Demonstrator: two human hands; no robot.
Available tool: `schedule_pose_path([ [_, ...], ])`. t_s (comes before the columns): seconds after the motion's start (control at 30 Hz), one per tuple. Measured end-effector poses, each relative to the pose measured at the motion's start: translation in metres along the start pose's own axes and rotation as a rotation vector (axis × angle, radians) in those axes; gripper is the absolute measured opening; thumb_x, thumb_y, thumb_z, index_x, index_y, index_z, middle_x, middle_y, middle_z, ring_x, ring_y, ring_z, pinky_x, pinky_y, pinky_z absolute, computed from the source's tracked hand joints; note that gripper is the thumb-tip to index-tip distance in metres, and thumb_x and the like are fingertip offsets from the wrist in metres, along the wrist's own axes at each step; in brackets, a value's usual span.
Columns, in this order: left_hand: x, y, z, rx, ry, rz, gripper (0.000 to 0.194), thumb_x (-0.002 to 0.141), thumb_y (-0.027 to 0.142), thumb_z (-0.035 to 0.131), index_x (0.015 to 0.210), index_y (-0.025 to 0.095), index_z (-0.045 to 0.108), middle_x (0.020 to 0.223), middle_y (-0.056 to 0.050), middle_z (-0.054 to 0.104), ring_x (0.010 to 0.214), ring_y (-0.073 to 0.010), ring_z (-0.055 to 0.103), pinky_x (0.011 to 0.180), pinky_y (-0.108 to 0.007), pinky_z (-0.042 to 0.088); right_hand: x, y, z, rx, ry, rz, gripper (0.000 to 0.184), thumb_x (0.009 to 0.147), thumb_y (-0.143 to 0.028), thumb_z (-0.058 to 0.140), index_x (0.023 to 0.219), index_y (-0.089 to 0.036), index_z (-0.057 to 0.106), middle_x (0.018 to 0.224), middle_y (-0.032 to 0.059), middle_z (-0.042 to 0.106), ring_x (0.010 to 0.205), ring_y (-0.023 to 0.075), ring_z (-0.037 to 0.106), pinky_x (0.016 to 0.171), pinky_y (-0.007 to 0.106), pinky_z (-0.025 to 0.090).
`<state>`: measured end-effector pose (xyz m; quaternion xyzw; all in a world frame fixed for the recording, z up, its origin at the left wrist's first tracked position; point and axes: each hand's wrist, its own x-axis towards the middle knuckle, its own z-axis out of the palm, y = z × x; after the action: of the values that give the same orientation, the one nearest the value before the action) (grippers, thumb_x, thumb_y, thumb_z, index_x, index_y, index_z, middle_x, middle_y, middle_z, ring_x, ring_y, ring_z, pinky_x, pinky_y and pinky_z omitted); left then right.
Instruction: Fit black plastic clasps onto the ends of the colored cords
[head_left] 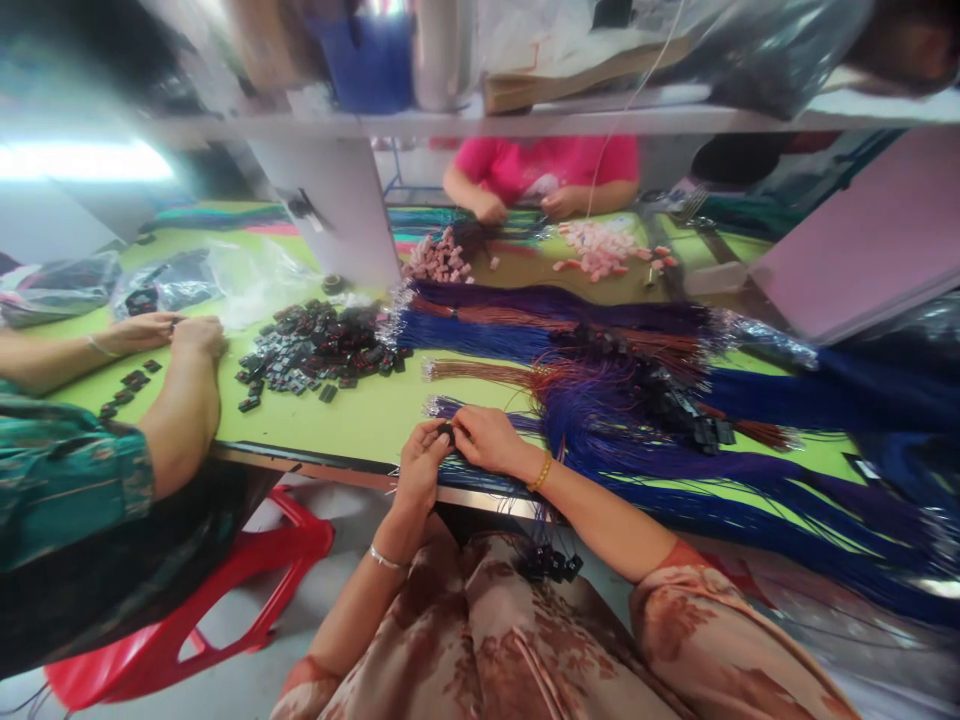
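Note:
At the table's front edge my left hand (421, 458) pinches a small black plastic connector (447, 432) between thumb and fingers. My right hand (491, 440) meets it from the right, its fingers closed at the connector; what they grip is too small to make out. Under and beside my right hand run thin dark blue wires (480, 474). A bunch of black connectors (551, 563) hangs over my lap. Just beyond my hands lie wire ends with shiny metal tips (433, 406).
A heap of black connectors (319, 345) lies left of centre. Bundles of blue wire (480, 334) and brown wire (487, 373) stretch rightward. A co-worker's hands (176, 332) are at the left; another person in pink (547, 165) sits opposite. A shelf (465, 122) spans overhead.

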<state>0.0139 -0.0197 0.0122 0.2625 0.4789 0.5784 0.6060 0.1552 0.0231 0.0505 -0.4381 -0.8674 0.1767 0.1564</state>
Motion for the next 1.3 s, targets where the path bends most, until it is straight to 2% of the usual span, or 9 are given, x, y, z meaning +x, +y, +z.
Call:
schedule_pose_path([
  [0.23,0.001,0.000,0.001,-0.064,0.004,0.023,0.047,0.072,0.033,0.075,0.114,0.020,0.060,0.116,-0.008,0.064,0.100,-0.0156,0.063,0.094,-0.030,0.047,-0.005,0.007,-0.029,0.283,0.084,-0.038,0.020,0.079,-0.019,0.053,0.099,-0.018,0.053,0.079,0.0015,0.064,0.069,0.0137,0.056,0.066,0.025,0.041],
  [0.43,0.001,-0.003,-0.002,-0.081,0.025,0.023,0.045,0.077,0.037,0.071,0.117,0.020,0.059,0.123,-0.011,0.060,0.109,-0.0196,0.062,0.104,-0.037,0.042,-0.034,0.080,-0.096,0.151,0.928,0.327,0.034,0.084,-0.028,0.048,0.117,-0.018,0.044,0.090,0.0053,0.062,0.075,0.0159,0.059,0.071,0.029,0.047],
  [0.5,0.001,-0.005,-0.002,-0.072,0.021,0.033,0.044,0.077,0.037,0.072,0.115,0.020,0.060,0.121,-0.011,0.061,0.109,-0.0202,0.062,0.105,-0.037,0.042,-0.053,0.114,-0.109,-0.050,0.996,0.567,0.043,0.083,-0.028,0.049,0.123,-0.015,0.043,0.089,0.0078,0.062,0.077,0.0193,0.060,0.073,0.033,0.047],
  [0.67,-0.003,-0.002,0.002,-0.012,0.005,0.048,0.047,0.074,0.038,0.073,0.116,0.020,0.061,0.118,-0.011,0.064,0.107,-0.0207,0.063,0.101,-0.037,0.044,-0.091,0.160,-0.107,-0.415,0.432,0.896,0.037,0.084,-0.041,0.048,0.103,-0.012,0.061,0.088,0.0167,0.063,0.081,0.0283,0.060,0.070,0.039,0.044],
  [0.8,0.003,0.021,-0.013,0.128,-0.029,0.189,0.050,0.076,0.035,0.071,0.123,0.021,0.059,0.117,-0.011,0.066,0.110,-0.0219,0.061,0.101,-0.037,0.042,-0.105,0.143,-0.117,-0.478,0.342,0.734,0.049,0.083,-0.044,0.053,0.121,-0.014,0.055,0.093,0.0160,0.063,0.081,0.0277,0.060,0.068,0.037,0.043],
  [0.97,0.045,0.074,-0.078,0.751,0.327,0.536,0.041,0.078,0.025,0.064,0.118,0.019,0.061,0.128,-0.012,0.059,0.123,-0.0252,0.050,0.110,-0.044,0.030,-0.104,0.078,-0.118,-0.375,0.553,0.405,0.041,0.087,-0.039,0.053,0.121,-0.018,0.056,0.102,0.0154,0.061,0.092,0.0277,0.058,0.078,0.039,0.043],
  [1.07,0.052,0.088,-0.095,1.031,0.412,0.611,0.032,0.078,0.020,0.059,0.108,0.015,0.065,0.117,-0.015,0.063,0.117,-0.0281,0.052,0.108,-0.048,0.030,-0.091,0.034,-0.090,-0.031,0.209,0.011,0.022,0.092,-0.033,0.045,0.095,-0.021,0.064,0.089,0.0076,0.064,0.083,0.0192,0.058,0.076,0.031,0.044],
  [1.17,0.026,0.075,-0.067,0.992,0.161,0.632,0.023,0.079,0.026,0.059,0.099,0.018,0.069,0.106,-0.011,0.066,0.104,-0.0269,0.057,0.100,-0.044,0.039,-0.079,0.011,-0.060,0.062,-0.108,-0.194,0.024,0.094,-0.026,0.044,0.087,-0.020,0.066,0.083,0.0056,0.064,0.079,0.0159,0.057,0.074,0.028,0.040],
  [1.3,-0.026,0.030,-0.006,0.733,-0.286,0.477,0.010,0.076,0.025,0.066,0.083,0.025,0.073,0.089,-0.008,0.070,0.088,-0.0249,0.060,0.090,-0.039,0.042,-0.077,0.012,-0.044,-0.151,-0.209,-0.114,0.023,0.091,-0.024,0.047,0.080,-0.018,0.066,0.078,0.0064,0.064,0.077,0.0167,0.054,0.072,0.030,0.033],
])
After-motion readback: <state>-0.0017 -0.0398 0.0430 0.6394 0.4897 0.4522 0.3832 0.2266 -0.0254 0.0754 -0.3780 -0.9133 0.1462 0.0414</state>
